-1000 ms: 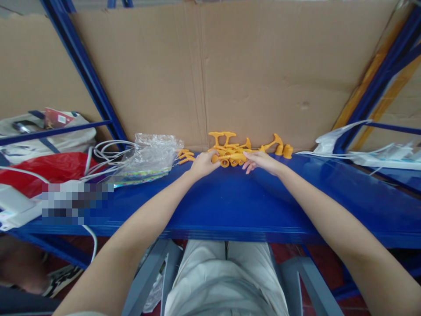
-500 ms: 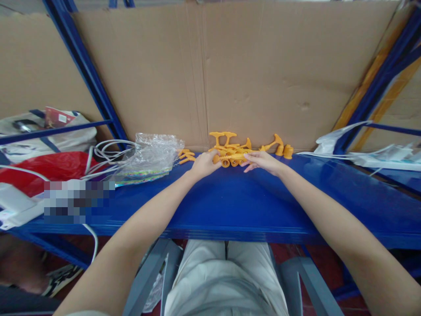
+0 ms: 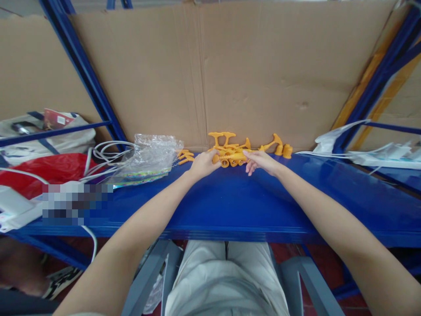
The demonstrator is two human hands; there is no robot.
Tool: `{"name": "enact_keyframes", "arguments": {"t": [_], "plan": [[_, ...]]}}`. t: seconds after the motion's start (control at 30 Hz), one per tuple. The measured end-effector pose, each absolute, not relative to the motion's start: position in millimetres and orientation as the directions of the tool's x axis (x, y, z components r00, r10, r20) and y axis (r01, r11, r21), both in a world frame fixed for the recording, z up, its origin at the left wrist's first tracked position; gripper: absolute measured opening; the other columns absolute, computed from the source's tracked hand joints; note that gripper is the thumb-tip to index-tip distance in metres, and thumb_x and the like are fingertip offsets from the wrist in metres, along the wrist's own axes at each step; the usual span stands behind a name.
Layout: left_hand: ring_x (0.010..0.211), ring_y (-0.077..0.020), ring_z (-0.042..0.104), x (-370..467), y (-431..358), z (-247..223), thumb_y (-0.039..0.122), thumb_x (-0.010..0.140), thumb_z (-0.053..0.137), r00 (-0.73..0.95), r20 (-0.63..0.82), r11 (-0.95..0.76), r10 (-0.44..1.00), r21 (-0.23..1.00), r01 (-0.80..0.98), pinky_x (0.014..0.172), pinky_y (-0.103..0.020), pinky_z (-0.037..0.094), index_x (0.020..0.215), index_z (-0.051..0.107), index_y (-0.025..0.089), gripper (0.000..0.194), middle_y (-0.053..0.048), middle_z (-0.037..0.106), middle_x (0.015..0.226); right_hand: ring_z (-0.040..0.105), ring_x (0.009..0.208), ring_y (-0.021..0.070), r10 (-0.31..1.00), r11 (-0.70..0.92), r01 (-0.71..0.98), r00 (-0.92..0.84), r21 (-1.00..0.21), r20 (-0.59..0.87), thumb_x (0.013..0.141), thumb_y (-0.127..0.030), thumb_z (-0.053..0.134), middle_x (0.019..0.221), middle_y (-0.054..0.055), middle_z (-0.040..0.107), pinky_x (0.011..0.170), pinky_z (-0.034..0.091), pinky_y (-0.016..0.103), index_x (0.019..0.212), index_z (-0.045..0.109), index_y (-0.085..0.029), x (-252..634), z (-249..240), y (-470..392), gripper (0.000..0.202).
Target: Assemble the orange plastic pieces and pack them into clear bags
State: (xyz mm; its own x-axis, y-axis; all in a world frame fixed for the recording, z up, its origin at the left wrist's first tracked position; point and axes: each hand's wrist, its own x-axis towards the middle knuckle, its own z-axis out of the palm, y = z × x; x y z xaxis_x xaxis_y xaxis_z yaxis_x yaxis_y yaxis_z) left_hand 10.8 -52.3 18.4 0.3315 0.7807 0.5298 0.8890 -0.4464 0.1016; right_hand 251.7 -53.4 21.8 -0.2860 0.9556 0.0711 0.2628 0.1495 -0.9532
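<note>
Both hands meet at a long yellow plastic piece (image 3: 233,156) held level above the back of the blue table. My left hand (image 3: 204,164) is closed round its left end. At the right end, the thumb and a finger of my right hand (image 3: 260,161) pinch it, while the other fingers curl loosely below. Behind and beneath lie several yellow parts, among them T-shaped handles (image 3: 222,137) against the cardboard and round cup-like ends facing me. Two yellow caps (image 3: 283,150) stand to the right. Small yellow screw-like pieces (image 3: 186,156) lie left of my left hand.
Clear plastic bags (image 3: 151,153), white cables (image 3: 108,153), a red bag (image 3: 66,171) and a white power strip (image 3: 19,210) are at the left. Cardboard (image 3: 256,70) closes off the back. White cables and another power strip (image 3: 388,160) lie at the right. A person's shoe (image 3: 62,280) shows below left.
The lower fingers of my right hand have curled in and moved slightly down. The left hand keeps its hold on the yellow piece. The view has shifted very slightly.
</note>
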Motion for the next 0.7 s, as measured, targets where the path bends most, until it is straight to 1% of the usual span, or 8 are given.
{"name": "enact_keyframes", "arguments": {"t": [0.07, 0.13, 0.17, 0.23, 0.3, 0.4, 0.57, 0.7], "plan": [[0.089, -0.0238, 0.07, 10.7, -51.3, 17.8, 0.028, 0.083, 0.059, 0.327, 0.522, -0.441, 0.788, 0.106, 0.891, 0.076, -0.03, 0.051, 0.111, 0.065, 0.019, 0.029, -0.007, 0.074, 0.095, 0.068, 0.051, 0.0155, 0.954, 0.161, 0.264, -0.289, -0.951, 0.081, 0.09, -0.056, 0.059, 0.071, 0.011, 0.074, 0.048, 0.055, 0.023, 0.088, 0.063, -0.014, 252.8, 20.7, -51.7, 0.042], [0.089, -0.0233, 0.07, 10.5, -50.4, 17.1, 0.029, 0.083, 0.059, 0.324, 0.517, -0.433, 0.793, 0.104, 0.895, 0.076, -0.029, 0.051, 0.112, 0.065, 0.02, 0.03, -0.006, 0.074, 0.094, 0.071, 0.059, 0.0157, 0.949, 0.196, 0.251, -0.293, -0.948, 0.118, 0.087, -0.047, 0.068, 0.088, 0.011, 0.076, 0.057, 0.058, 0.025, 0.106, 0.063, -0.015, 254.6, 19.0, -49.6, 0.037], [0.089, -0.0232, 0.07, 10.3, -50.1, 17.0, 0.029, 0.083, 0.059, 0.323, 0.514, -0.429, 0.795, 0.1, 0.897, 0.076, -0.029, 0.051, 0.112, 0.064, 0.02, 0.031, -0.006, 0.074, 0.094, 0.072, 0.062, 0.0155, 0.947, 0.211, 0.246, -0.29, -0.946, 0.136, 0.084, -0.04, 0.073, 0.094, 0.011, 0.076, 0.061, 0.059, 0.026, 0.113, 0.062, -0.016, 255.4, 18.2, -48.8, 0.039], [0.091, -0.0235, 0.07, 9.8, -50.0, 17.3, 0.03, 0.084, 0.059, 0.324, 0.509, -0.425, 0.797, 0.092, 0.9, 0.077, -0.029, 0.051, 0.113, 0.064, 0.02, 0.031, -0.006, 0.074, 0.096, 0.072, 0.064, 0.0147, 0.946, 0.229, 0.247, -0.285, -0.942, 0.155, 0.08, -0.03, 0.078, 0.098, 0.01, 0.076, 0.066, 0.059, 0.028, 0.116, 0.061, -0.017, 256.2, 17.1, -48.1, 0.042], [0.093, -0.0244, 0.07, 9.1, -50.6, 18.2, 0.031, 0.084, 0.059, 0.327, 0.506, -0.426, 0.798, 0.09, 0.9, 0.078, -0.03, 0.051, 0.112, 0.065, 0.02, 0.031, -0.007, 0.074, 0.098, 0.071, 0.061, 0.0135, 0.945, 0.231, 0.254, -0.287, -0.939, 0.155, 0.081, -0.029, 0.077, 0.094, 0.009, 0.076, 0.066, 0.058, 0.028, 0.108, 0.063, -0.016, 255.8, 17.2, -48.8, 0.033], [0.095, -0.0258, 0.07, 8.3, -51.6, 19.6, 0.03, 0.084, 0.059, 0.338, 0.506, -0.439, 0.793, 0.09, 0.894, 0.079, -0.031, 0.052, 0.112, 0.065, 0.019, 0.03, -0.009, 0.074, 0.101, 0.068, 0.056, 0.0117, 0.942, 0.241, 0.268, -0.296, -0.933, 0.158, 0.085, -0.035, 0.073, 0.084, 0.008, 0.076, 0.062, 0.055, 0.024, 0.092, 0.065, -0.014, 253.9, 18.8, -51.0, 0.023], [0.099, -0.0244, 0.069, 8.9, -52.7, 19.3, 0.028, 0.083, 0.059, 0.357, 0.517, -0.46, 0.778, 0.082, 0.884, 0.081, -0.031, 0.052, 0.112, 0.064, 0.02, 0.03, -0.007, 0.074, 0.105, 0.066, 0.052, 0.0122, 0.939, 0.236, 0.271, -0.309, -0.933, 0.148, 0.088, -0.053, 0.065, 0.072, 0.009, 0.074, 0.056, 0.052, 0.023, 0.072, 0.061, -0.014, 250.7, 19.9, -51.2, 0.041], [0.098, -0.0238, 0.069, 10.5, -52.8, 18.2, 0.028, 0.083, 0.06, 0.341, 0.522, -0.453, 0.781, 0.1, 0.886, 0.08, -0.03, 0.052, 0.111, 0.065, 0.021, 0.03, -0.007, 0.074, 0.104, 0.064, 0.048, 0.0131, 0.951, 0.198, 0.276, -0.288, -0.941, 0.115, 0.091, -0.057, 0.056, 0.069, 0.012, 0.073, 0.053, 0.052, 0.024, 0.073, 0.06, -0.014, 249.8, 19.4, -50.0, 0.047]]}}
